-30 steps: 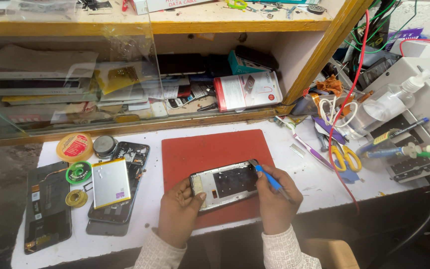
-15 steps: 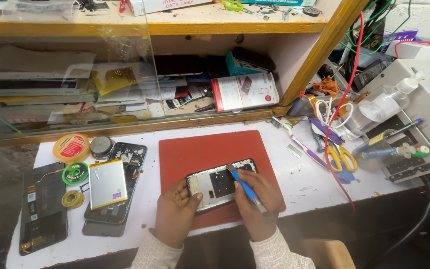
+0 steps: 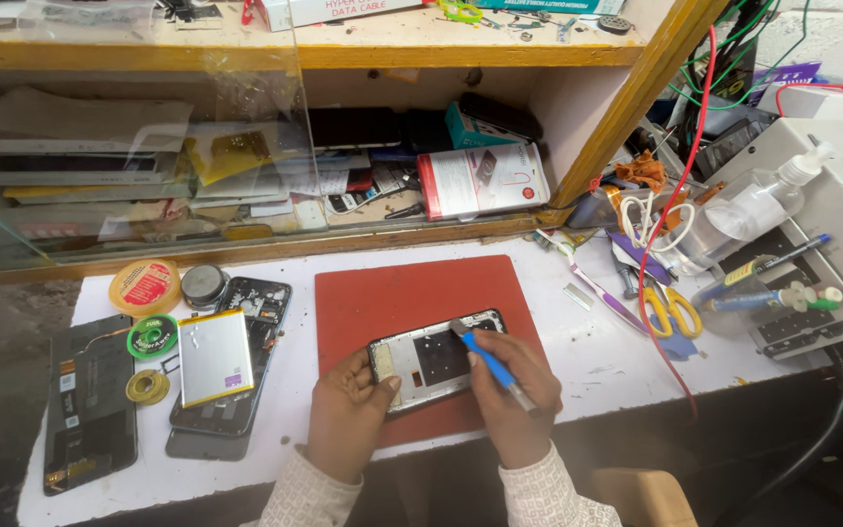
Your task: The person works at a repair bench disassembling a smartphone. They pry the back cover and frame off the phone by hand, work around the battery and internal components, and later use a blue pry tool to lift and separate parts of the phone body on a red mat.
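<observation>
Blue plastic marked the handle of the small tool [image 3: 493,368] that the right hand [image 3: 511,405] gripped like a pen, fingers closed around it, its tip pressed to the upper edge of an opened phone frame [image 3: 438,357]. The left hand [image 3: 345,415] clamped the frame's near left corner, thumb on top and fingers curled beneath. That frame lay tilted on a red work mat [image 3: 412,298], near its front edge, on a white bench [image 3: 587,366]. Left of the mat sat a silver battery [image 3: 215,356] on top of a dark phone back [image 3: 246,337], with tape rolls [image 3: 152,337] and a black phone screen [image 3: 90,400] beyond. Yellow-handled scissors [image 3: 670,310] and a clear pump bottle [image 3: 748,210] stood well apart on the right.
</observation>
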